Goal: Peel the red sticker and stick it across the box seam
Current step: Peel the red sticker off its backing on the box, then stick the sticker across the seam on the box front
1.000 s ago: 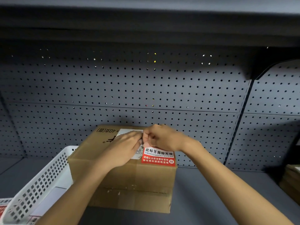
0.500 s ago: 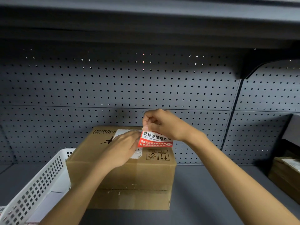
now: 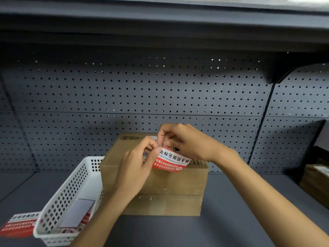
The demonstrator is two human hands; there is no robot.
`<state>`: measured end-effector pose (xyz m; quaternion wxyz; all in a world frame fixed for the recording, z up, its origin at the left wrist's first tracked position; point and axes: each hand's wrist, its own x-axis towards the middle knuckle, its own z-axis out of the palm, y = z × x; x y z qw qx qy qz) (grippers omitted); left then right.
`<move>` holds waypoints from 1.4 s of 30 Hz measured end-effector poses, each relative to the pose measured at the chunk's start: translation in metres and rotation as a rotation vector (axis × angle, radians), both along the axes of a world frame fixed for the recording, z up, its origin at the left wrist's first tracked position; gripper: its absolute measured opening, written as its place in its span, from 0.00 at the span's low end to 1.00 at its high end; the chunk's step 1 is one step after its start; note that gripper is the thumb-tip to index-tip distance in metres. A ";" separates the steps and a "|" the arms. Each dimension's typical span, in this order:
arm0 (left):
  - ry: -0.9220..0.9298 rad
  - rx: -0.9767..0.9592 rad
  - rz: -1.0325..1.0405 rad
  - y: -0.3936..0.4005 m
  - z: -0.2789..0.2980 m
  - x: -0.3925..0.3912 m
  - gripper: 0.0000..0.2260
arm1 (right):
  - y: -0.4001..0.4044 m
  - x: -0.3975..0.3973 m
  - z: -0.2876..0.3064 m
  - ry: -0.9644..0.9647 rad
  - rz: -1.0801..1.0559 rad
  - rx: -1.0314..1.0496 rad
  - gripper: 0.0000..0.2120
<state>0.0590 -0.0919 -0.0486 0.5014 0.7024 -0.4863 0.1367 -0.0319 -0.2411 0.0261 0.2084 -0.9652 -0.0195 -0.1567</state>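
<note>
A brown cardboard box [image 3: 178, 186] stands on the grey shelf in front of me. Above its top front edge I hold a red and white sticker [image 3: 170, 161] with black characters, curled and lifted off the box. My left hand [image 3: 137, 168] pinches the sticker's upper left corner between thumb and fingers. My right hand [image 3: 185, 141] pinches the same upper edge from above and behind. Both hands hide most of the box top and its seam.
A white perforated plastic basket [image 3: 71, 191] sits left of the box with sheets inside. Another red sticker sheet [image 3: 17, 224] lies on the shelf at far left. More cardboard boxes [image 3: 316, 182] stand at the right edge. A grey pegboard wall [image 3: 142, 93] rises behind.
The sticker lay on the box top a second ago. My right hand lifted it off, and my left hand has now risen from the box to pinch its corner too.
</note>
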 end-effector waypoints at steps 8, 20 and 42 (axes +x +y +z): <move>0.087 0.018 -0.001 0.037 -0.036 -0.015 0.09 | 0.039 -0.031 -0.027 0.024 -0.045 0.188 0.04; 0.259 -0.031 0.004 0.052 -0.103 -0.025 0.09 | 0.064 -0.060 -0.135 -0.190 -0.613 0.409 0.10; 0.175 -0.129 0.252 0.016 -0.131 -0.015 0.12 | 0.058 -0.037 -0.172 -0.311 -0.830 0.319 0.15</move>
